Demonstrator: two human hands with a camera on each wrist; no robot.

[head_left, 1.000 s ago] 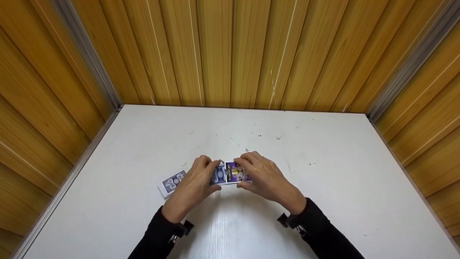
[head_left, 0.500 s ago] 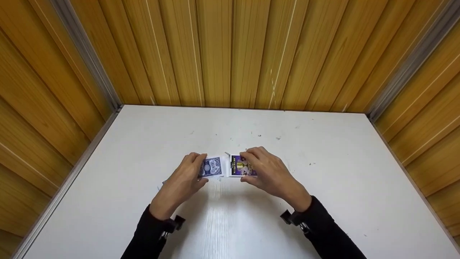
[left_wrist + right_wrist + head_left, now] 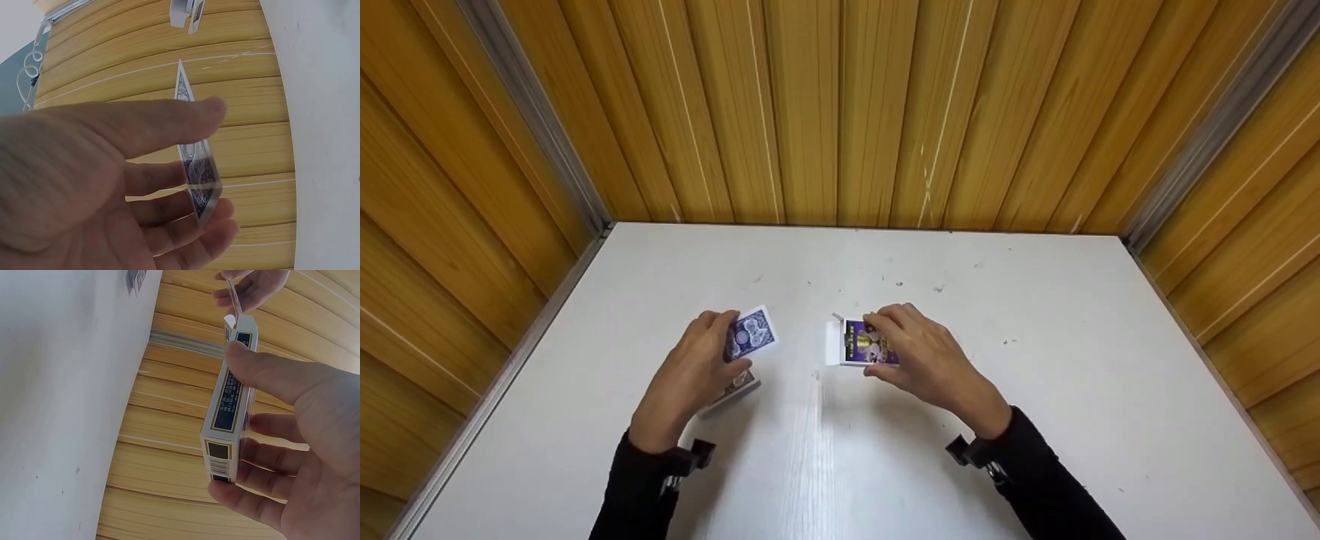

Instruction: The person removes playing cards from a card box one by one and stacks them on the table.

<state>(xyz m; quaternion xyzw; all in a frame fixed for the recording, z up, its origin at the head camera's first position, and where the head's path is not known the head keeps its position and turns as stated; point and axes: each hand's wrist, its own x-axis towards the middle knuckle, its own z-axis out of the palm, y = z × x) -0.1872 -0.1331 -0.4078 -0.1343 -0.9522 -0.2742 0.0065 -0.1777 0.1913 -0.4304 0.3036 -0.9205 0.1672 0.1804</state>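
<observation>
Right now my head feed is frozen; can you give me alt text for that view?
Above a white table walled by wood panels, the left hand pinches a small packet of blue-backed cards, while the right hand grips a purple card box with its flap open. More cards lie under the left hand.

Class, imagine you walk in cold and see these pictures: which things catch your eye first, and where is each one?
First, the two hands above the middle of the white table: the left hand pinches a small packet of blue-backed cards, and the right hand grips a purple card box with its flap open. Another stack of cards lies on the table under the left hand, and yellow wooden panels wall the scene.
</observation>
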